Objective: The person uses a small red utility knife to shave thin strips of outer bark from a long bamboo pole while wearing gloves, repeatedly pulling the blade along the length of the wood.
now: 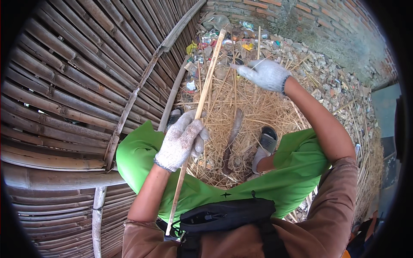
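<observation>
My left hand (180,139), in a soiled white knit glove, is closed around a long, pale bamboo strip (208,88). The strip slants from beside my waist up toward the rubble, wider at its far end. Farther out to the right, my right hand (266,75), gloved the same way, is apart from the strip with its fingers bent together. A pale, narrow tip (234,66) shows at its fingers; whether it is glove or a held thing I cannot make out. Between my feet lies a brown stick-like piece (233,131) with a darker, curved lower end.
Bamboo shavings (254,109) cover the ground, with rubble and litter (318,81) beyond. A bamboo-slat wall (77,86) stands close on the left, a brick wall (322,26) at the back. My sandalled foot (269,139) and a black waist bag (228,215) are near.
</observation>
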{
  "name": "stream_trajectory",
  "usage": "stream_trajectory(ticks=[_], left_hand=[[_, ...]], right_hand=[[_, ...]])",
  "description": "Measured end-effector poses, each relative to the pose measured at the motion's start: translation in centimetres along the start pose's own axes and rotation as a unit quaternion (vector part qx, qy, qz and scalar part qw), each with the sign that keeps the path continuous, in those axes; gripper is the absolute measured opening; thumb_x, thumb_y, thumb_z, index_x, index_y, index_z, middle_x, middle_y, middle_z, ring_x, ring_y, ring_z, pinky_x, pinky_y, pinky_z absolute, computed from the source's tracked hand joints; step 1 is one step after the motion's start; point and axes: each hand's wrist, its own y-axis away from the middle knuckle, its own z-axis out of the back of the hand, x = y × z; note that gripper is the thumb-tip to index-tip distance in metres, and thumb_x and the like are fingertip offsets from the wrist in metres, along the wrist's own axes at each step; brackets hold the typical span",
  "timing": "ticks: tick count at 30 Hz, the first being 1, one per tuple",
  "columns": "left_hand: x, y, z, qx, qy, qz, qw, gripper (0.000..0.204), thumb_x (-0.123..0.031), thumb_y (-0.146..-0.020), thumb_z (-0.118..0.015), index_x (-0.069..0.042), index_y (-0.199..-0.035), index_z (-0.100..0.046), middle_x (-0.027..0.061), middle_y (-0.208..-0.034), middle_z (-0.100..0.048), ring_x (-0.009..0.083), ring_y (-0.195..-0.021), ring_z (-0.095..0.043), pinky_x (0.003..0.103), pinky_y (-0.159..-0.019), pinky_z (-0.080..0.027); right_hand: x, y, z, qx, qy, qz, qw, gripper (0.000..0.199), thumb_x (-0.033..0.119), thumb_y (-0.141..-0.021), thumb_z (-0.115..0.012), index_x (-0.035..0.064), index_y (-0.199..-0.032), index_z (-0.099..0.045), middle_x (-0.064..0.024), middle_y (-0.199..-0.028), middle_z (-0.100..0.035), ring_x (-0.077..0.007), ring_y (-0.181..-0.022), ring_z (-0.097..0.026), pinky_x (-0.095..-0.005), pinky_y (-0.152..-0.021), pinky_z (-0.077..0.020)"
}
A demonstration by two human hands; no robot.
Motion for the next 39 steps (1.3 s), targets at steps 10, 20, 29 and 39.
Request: stream_trajectory(ticks=[10,20,29,39], left_hand=[[0.9,-0.1,0.0,0.012,0.049,-0.033,0.998,0.047,-0.012,-0.104,-0.058,0.006,-0.146,-0.049,0.0136,-0.111,-0.072,0.0122,-0.072,-0.066,0.023,-0.057,-0.054],[1.5,-0.9,0.2,-0.008,0.100,-0.027,0.995,0.053,-0.035,-0.111,-0.061,0.002,-0.147,-0.053,0.0132,-0.103,-0.074,0.0141,-0.068,-0.068,0.024,-0.054,-0.056],[0.9,-0.8,-0.8,-0.051,0.028,0.001,0.998,0.032,-0.025,-0.111,-0.062,0.000,-0.130,-0.061,0.0033,-0.090,-0.069,0.0070,-0.057,-0.058,0.021,-0.047,-0.044],[1.1,-1.1,-0.1,-0.083,0.029,-0.019,0.996,0.026,-0.020,-0.111,-0.057,0.001,-0.126,-0.063,0.0033,-0.090,-0.071,0.0084,-0.060,-0.060,0.022,-0.047,-0.046]], right_hand=[[-2.5,0.1,-1.0,-0.010,0.146,0.008,0.989,0.057,0.060,-0.097,-0.067,0.0049,-0.112,-0.069,-0.0249,-0.108,-0.077,-0.0437,-0.103,-0.075,-0.0562,-0.089,-0.0589],[-1.6,0.4,-0.3,0.062,0.156,0.009,0.986,0.076,0.070,-0.080,-0.079,0.0052,-0.119,-0.070,-0.0220,-0.118,-0.078,-0.0402,-0.112,-0.075,-0.0513,-0.097,-0.0584],[1.1,1.3,-2.6,0.071,0.032,0.119,0.990,0.061,0.062,-0.094,-0.073,0.0106,-0.125,-0.066,-0.0238,-0.109,-0.077,-0.0462,-0.104,-0.074,-0.0553,-0.089,-0.0573],[5.7,3.4,-3.4,-0.048,-0.032,0.116,0.992,0.060,0.063,-0.108,-0.050,0.0060,-0.103,-0.067,-0.0236,-0.091,-0.076,-0.0449,-0.088,-0.076,-0.0566,-0.080,-0.0591]])
